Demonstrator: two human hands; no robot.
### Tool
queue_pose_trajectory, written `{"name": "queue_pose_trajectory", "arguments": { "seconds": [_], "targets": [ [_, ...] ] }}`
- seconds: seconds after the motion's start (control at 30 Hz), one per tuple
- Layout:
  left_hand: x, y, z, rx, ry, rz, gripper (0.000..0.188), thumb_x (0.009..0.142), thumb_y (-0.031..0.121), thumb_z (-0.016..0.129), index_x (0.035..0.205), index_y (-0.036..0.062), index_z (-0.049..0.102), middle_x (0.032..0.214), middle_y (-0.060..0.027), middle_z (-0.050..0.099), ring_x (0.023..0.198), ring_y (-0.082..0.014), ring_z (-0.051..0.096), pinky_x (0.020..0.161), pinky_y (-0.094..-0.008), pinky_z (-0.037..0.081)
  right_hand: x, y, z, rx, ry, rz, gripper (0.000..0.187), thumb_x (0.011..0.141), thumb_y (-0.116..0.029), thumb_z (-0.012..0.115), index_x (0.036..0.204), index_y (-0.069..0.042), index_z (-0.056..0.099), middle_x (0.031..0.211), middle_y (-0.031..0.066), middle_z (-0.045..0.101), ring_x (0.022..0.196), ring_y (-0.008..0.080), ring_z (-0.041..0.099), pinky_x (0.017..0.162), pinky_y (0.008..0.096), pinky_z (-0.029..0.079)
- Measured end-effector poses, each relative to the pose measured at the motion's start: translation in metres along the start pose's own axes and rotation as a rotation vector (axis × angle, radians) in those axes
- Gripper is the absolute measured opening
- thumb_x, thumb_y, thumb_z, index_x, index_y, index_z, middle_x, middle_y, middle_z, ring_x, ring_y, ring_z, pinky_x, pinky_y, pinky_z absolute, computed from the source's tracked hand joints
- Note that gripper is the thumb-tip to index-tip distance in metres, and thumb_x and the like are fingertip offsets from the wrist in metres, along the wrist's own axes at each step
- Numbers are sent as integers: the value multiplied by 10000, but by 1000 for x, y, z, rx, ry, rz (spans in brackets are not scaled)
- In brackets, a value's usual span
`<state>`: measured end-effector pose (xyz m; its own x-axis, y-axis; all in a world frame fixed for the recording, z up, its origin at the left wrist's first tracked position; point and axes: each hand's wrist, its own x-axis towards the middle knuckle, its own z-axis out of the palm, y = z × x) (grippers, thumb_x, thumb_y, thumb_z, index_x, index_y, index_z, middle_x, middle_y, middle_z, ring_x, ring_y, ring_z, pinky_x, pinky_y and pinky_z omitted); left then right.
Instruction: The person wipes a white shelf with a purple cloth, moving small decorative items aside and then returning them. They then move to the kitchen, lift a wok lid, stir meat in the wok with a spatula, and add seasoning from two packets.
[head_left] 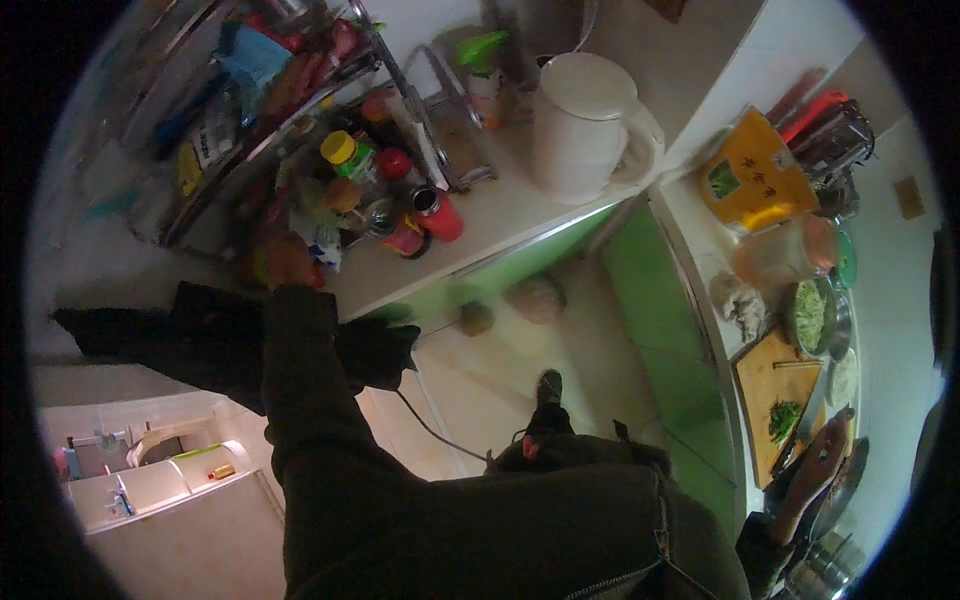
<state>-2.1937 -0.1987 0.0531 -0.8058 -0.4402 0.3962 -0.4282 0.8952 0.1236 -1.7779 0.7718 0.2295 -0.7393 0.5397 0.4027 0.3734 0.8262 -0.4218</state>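
Reaching among crowded bottles and jars, the left hand (288, 262) shows no clear grip; I cannot tell whether it holds anything. At four o'clock the right hand (825, 455) rests with its fingers loosely spread on the counter edge beside a wooden cutting board (775, 385) bearing chopped greens (784, 417). Farther off, at twelve o'clock, stands a white kettle (580, 125), with a red-capped jar (438, 214) near the left hand.

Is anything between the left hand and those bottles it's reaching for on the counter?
Nothing visible. The left hand is already at the near edge of the bottle cluster, right beside a red-capped jar. Whether it touches one is too blurred to tell. The right hand is far off, by the cutting board.
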Motion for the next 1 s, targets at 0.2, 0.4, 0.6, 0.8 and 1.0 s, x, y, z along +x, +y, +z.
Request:
{"name": "queue_pose_trajectory", "arguments": {
  "seconds": [0.2,0.4,0.6,0.8,1.0],
  "targets": [
    [-21,-4,-56,-81,127,229,254,995,266,591,1113,59,678,1107,-186,715,953,-377,703,839,-517,552,0,-3,12,68,2,-34,417,1059,-57,580,1476,-71,578,1337,98,643,1160,189,618,959,335,506],
    [-119,79,-182,-86,93,76,176,974,264,628,1021,104,682,979,-146,743,906,-378,726,774,-502,564,-9,-7,24,166,-21,-9,425,1046,-36,583,1471,-61,583,1275,98,651,1140,187,617,933,323,506],
    [-231,184,-328,-567,-5,163,109,923,158,748,949,86,671,838,-95,701,754,-244,678,712,-364,540,-25,-17,35,417,-167,96,464,994,27,610,1452,-44,586,1227,97,657,1061,189,650,904,329,536],
    [-362,316,-453,-979,-88,580,114,917,45,763,947,23,655,808,-47,644,750,-123,572,705,-283,477,-75,-47,7,675,-353,-361,706,775,108,732,1441,-54,564,1171,131,643,985,239,666,824,332,575],
    [-532,465,-551,-1331,-299,938,106,949,25,737,980,-1,639,871,-63,636,785,-117,570,712,-271,473,-112,0,-78,763,-160,-578,1089,786,-133,908,1654,-127,250,1631,216,326,1452,402,417,1099,438,500]
  ]
}}
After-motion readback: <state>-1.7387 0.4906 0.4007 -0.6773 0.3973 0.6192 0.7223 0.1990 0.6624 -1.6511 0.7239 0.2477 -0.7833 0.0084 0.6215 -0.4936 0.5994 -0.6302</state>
